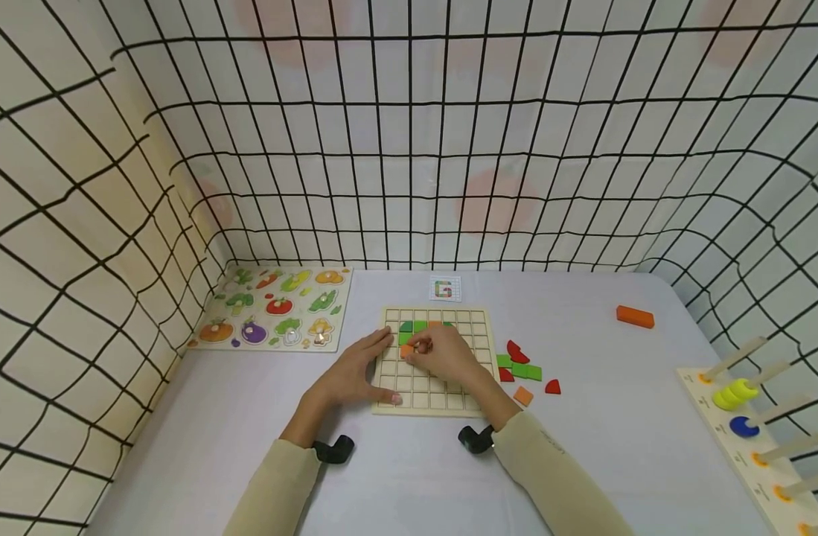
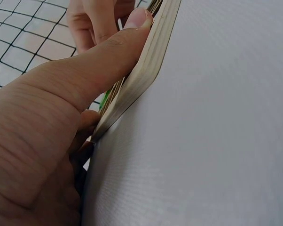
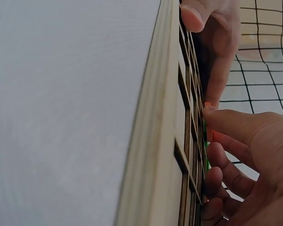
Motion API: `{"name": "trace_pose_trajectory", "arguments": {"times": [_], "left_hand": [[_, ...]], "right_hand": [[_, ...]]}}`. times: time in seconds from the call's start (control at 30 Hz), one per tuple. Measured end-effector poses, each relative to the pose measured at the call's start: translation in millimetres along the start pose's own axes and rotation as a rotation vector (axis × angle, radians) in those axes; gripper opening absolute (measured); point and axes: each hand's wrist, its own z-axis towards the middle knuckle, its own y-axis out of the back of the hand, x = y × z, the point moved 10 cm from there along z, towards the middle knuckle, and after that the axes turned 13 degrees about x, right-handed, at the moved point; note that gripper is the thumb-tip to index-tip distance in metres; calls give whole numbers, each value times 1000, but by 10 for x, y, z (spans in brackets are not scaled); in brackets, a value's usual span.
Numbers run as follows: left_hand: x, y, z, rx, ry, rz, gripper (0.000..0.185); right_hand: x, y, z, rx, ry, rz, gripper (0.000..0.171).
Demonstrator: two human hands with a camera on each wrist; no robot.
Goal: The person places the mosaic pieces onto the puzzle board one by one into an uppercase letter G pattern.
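A wooden grid board lies on the white table in the head view. Green tiles and an orange one fill squares near its far edge. My right hand is over the board and pinches an orange square tile just below the green column. In the right wrist view that tile shows between thumb and forefinger, right at the grid. My left hand rests along the board's left side, fingers extended, thumb lying across its near corner in the left wrist view.
Right of the board lie loose red, green and orange tiles. A card with a G pattern lies behind it. A vegetable puzzle is at left, an orange block and a peg board at right. Black netting surrounds the table.
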Motion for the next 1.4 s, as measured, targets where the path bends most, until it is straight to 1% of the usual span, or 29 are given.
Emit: {"name": "trace_pose_trajectory", "arguments": {"times": [0.17, 0.27, 0.43, 0.5, 0.73, 0.83, 0.97, 1.2, 1.4], "left_hand": [[23, -11, 21, 15, 14, 8, 115], [24, -11, 23, 10, 10, 3, 114], [40, -21, 29, 17, 23, 5, 114], [40, -21, 34, 20, 28, 8, 115], [-8, -2, 19, 7, 3, 10, 115], [-17, 2, 7, 10, 8, 7, 115], [-11, -2, 3, 18, 22, 8, 116], [13, -13, 12, 32, 54, 14, 116], [14, -21, 12, 24, 47, 9, 116]], "right_hand": [[-9, -17, 19, 1, -16, -6, 26], [-20, -30, 27, 2, -21, -16, 26], [-26, -37, 28, 2, -22, -24, 25], [-27, -31, 20, 0, -21, -16, 25], [-25, 10, -36, 3, 6, 52, 24], [-38, 50, -66, -2, 19, 92, 24], [-116, 111, -112, -13, 3, 121, 23], [-256, 273, -236, -55, -7, 114, 27], [-409, 443, -417, -101, -21, 118, 30]]}}
